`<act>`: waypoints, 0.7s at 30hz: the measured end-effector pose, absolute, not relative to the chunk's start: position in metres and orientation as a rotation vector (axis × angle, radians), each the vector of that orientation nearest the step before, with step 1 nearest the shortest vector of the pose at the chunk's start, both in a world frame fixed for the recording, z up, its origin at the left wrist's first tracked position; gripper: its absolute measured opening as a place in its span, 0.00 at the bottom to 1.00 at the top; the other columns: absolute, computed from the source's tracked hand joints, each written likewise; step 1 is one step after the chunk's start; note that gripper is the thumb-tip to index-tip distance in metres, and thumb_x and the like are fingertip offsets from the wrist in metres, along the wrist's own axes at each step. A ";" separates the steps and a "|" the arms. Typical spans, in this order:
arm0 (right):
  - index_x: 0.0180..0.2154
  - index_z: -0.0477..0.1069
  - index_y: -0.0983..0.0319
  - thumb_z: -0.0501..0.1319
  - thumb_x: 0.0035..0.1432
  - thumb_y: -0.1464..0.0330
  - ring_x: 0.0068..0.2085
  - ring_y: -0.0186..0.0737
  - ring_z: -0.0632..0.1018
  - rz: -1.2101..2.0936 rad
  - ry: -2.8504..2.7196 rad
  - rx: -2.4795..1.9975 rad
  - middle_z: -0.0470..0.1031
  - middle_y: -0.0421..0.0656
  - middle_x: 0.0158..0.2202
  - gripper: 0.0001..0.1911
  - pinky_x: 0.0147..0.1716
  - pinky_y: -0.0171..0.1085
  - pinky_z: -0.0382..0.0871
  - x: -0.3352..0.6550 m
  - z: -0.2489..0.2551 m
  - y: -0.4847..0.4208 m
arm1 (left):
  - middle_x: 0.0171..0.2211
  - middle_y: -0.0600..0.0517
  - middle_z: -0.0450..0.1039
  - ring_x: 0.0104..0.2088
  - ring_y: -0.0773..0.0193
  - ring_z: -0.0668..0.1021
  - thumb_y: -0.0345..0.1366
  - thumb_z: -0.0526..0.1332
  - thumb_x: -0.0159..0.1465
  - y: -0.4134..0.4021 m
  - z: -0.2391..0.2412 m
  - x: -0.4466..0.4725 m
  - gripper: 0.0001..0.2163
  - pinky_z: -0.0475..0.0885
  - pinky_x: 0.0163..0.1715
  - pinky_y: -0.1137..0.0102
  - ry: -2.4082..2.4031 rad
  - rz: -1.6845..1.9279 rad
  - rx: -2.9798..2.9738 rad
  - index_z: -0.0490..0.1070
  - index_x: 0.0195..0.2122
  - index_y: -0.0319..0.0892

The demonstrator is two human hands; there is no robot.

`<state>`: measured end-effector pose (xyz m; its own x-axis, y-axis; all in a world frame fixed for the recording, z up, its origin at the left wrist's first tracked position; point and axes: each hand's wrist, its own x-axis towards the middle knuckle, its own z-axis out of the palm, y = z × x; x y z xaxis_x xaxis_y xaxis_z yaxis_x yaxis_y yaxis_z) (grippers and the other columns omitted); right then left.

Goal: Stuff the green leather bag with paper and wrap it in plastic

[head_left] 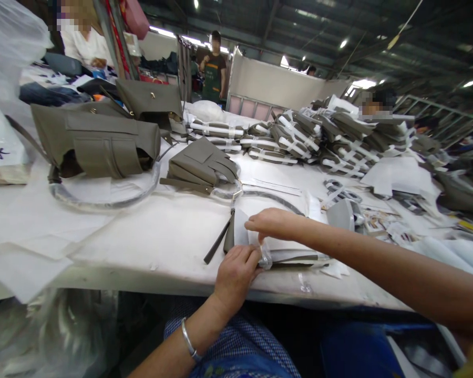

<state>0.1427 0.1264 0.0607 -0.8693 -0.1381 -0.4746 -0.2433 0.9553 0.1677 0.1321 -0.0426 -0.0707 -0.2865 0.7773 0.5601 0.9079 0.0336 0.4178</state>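
My left hand (234,275) rests at the near table edge, fingers curled and pressing the end of a flat olive-grey bag piece (287,255) wrapped in white paper. My right hand (271,223) reaches in from the right, fingers pinched on the white paper and clear plastic film (265,257) at that same end. A dark strap (217,241) sticks out from the piece toward the left. Both hands touch the wrapped piece close together.
Finished olive-grey handbags (96,139) stand at the back left, another (201,165) lies in the middle. A large stack of paper-banded bag parts (319,136) fills the back right. Scissors (337,189) and paper scraps lie on the right. Other people stand beyond the table.
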 end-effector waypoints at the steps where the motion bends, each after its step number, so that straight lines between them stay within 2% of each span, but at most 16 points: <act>1: 0.41 0.75 0.62 0.71 0.54 0.68 0.33 0.39 0.76 0.251 2.664 -0.269 0.78 0.43 0.35 0.13 0.28 0.33 0.56 0.138 0.057 0.134 | 0.45 0.49 0.74 0.45 0.55 0.75 0.36 0.70 0.59 -0.043 -0.071 0.132 0.18 0.72 0.47 0.60 -2.131 -1.087 -1.758 0.67 0.48 0.43; 6: 0.33 0.73 0.63 0.74 0.48 0.63 0.28 0.34 0.71 -0.318 2.668 -0.247 0.74 0.37 0.27 0.15 0.28 0.31 0.58 0.126 0.034 0.175 | 0.46 0.50 0.74 0.47 0.55 0.75 0.36 0.71 0.57 -0.043 -0.070 0.133 0.20 0.72 0.49 0.60 -2.185 -1.100 -1.749 0.66 0.48 0.44; 9: 0.31 0.73 0.63 0.74 0.47 0.61 0.27 0.35 0.72 -0.606 2.768 -0.071 0.73 0.37 0.25 0.16 0.28 0.32 0.61 0.134 0.025 0.191 | 0.47 0.51 0.75 0.47 0.56 0.75 0.35 0.71 0.57 -0.043 -0.070 0.134 0.19 0.72 0.48 0.61 -2.178 -1.110 -1.743 0.66 0.47 0.44; 11: 0.32 0.74 0.63 0.71 0.52 0.62 0.30 0.38 0.74 -0.672 2.915 0.109 0.75 0.40 0.28 0.12 0.31 0.33 0.65 0.144 0.023 0.197 | 0.48 0.51 0.75 0.47 0.56 0.76 0.35 0.71 0.57 -0.043 -0.070 0.134 0.18 0.73 0.49 0.61 -2.148 -1.112 -1.739 0.67 0.45 0.44; 13: 0.38 0.76 0.63 0.64 0.58 0.64 0.36 0.42 0.77 -0.685 3.054 0.269 0.78 0.44 0.35 0.10 0.37 0.37 0.68 0.156 0.020 0.197 | 0.48 0.51 0.75 0.47 0.55 0.76 0.35 0.71 0.56 -0.043 -0.071 0.134 0.18 0.73 0.48 0.61 -2.115 -1.106 -1.727 0.67 0.44 0.44; 15: 0.50 0.73 0.63 0.62 0.60 0.62 0.47 0.46 0.77 -0.709 3.101 0.275 0.77 0.49 0.48 0.18 0.47 0.40 0.69 0.169 0.016 0.193 | 0.49 0.49 0.75 0.47 0.55 0.76 0.35 0.72 0.55 -0.043 -0.072 0.135 0.19 0.74 0.48 0.61 -2.081 -1.094 -1.703 0.68 0.45 0.43; 17: 0.60 0.67 0.61 0.64 0.58 0.57 0.58 0.50 0.71 -0.716 3.068 0.177 0.70 0.49 0.59 0.31 0.58 0.44 0.63 0.179 0.010 0.186 | 0.52 0.47 0.74 0.47 0.54 0.77 0.35 0.72 0.56 -0.043 -0.074 0.135 0.21 0.74 0.48 0.59 -2.045 -1.063 -1.689 0.68 0.49 0.43; 19: 0.65 0.61 0.60 0.65 0.56 0.51 0.63 0.55 0.66 -0.671 2.999 0.139 0.63 0.50 0.64 0.40 0.63 0.49 0.55 0.183 0.003 0.182 | 0.56 0.46 0.72 0.50 0.54 0.76 0.34 0.70 0.58 -0.043 -0.077 0.134 0.24 0.74 0.50 0.58 -1.999 -1.020 -1.707 0.67 0.56 0.44; 21: 0.66 0.59 0.59 0.66 0.53 0.47 0.62 0.60 0.66 -0.625 2.918 0.213 0.64 0.51 0.64 0.44 0.63 0.54 0.55 0.180 -0.001 0.182 | 0.58 0.49 0.72 0.52 0.54 0.76 0.34 0.67 0.61 -0.042 -0.080 0.133 0.25 0.74 0.51 0.58 -1.950 -0.986 -1.755 0.65 0.60 0.47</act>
<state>0.1803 0.1819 -0.0006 -0.9787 0.1071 -0.1749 0.1694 0.9030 -0.3948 0.1327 -0.0425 -0.0800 -0.1811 0.7295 0.6596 0.9636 -0.0026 0.2674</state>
